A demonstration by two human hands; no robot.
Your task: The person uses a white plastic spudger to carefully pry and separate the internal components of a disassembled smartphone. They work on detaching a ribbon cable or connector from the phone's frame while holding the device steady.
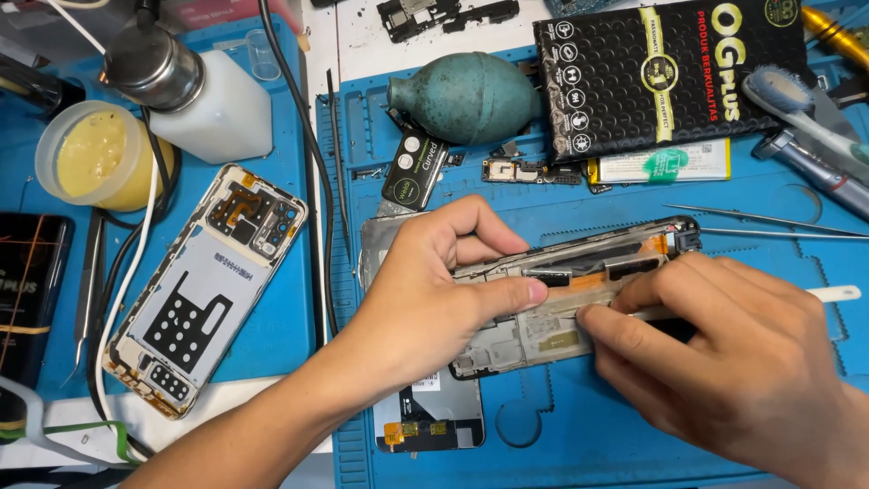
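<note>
Blue silicone work mat (724,199) carries an opened phone frame (561,299), which lies near the mat's middle with its long axis running left to right, raised on its near edge and tilted toward the viewer. Left hand (425,290): fingers curled over the frame's left end and far edge, thumb pressed flat along its face, so the frame is clamped. Right hand (724,353): fingers bunched and closed on a thin white pry tool (837,293), whose free end projects to the right; its working end, at the frame's inner face, is hidden under the fingertips. A flat display panel (430,412) lies beneath the frame, its lower edge showing between the wrists.

Containers: a round translucent tub (90,154), lid off, holds a yellowish paste that fills it nearly to the rim; just beside it stands a white squeeze bottle (222,109) with a metal cap, contents not visible.

Also present: a detached back cover (204,290), inner side up, left of the hands; a green rubber blower bulb (471,95) at top centre; a black bubble-pattern pouch (652,72) resting over a flat battery (665,161); a small circuit board (520,170) beside the battery; and tweezers (769,222) well right of the frame.
</note>
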